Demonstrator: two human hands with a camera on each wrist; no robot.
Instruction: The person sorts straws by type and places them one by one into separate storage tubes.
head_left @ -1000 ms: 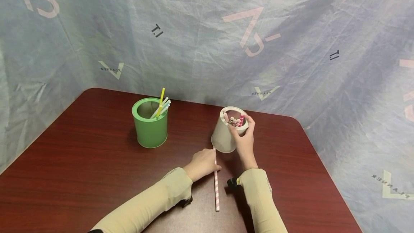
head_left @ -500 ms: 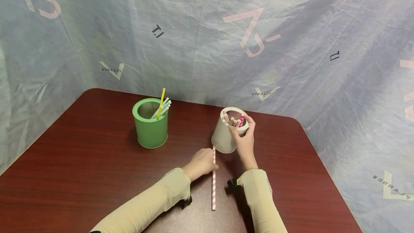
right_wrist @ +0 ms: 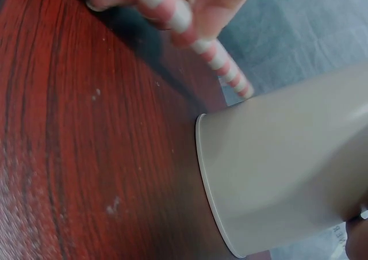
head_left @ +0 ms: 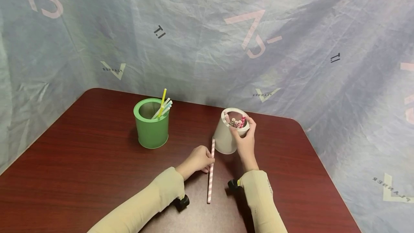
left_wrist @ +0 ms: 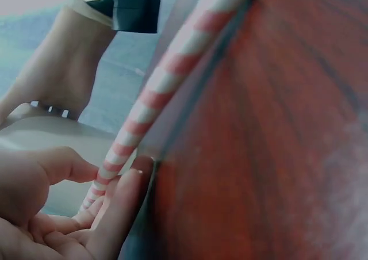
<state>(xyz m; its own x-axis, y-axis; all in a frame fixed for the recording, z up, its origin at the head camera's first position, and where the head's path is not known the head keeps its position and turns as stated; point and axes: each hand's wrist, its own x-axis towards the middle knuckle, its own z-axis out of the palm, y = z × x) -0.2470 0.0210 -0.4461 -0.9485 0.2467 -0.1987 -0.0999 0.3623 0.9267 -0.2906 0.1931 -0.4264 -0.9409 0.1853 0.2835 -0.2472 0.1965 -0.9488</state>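
My left hand pinches a pink-and-white striped paper straw between thumb and fingers. In the left wrist view the straw runs diagonally, with the thumb on one side and the fingers on the other. Its far end rises from the table, close beside the lower wall of a white can. My right hand grips that can by its near right rim, thumb and fingers spread around it. Several patterned straws stand inside. The right wrist view shows the can's smooth side and bottom edge, on the tabletop.
To the left stands a green can holding several straws, among them a yellow straw that sticks up. Both cans are on a dark red wood-grain table. A printed grey cloth hangs behind and around it.
The left hand's grip has turned, with the thumb now across the straw. The straw has shifted away from the person and slightly left, its far end raised. The right hand stays on the white can.
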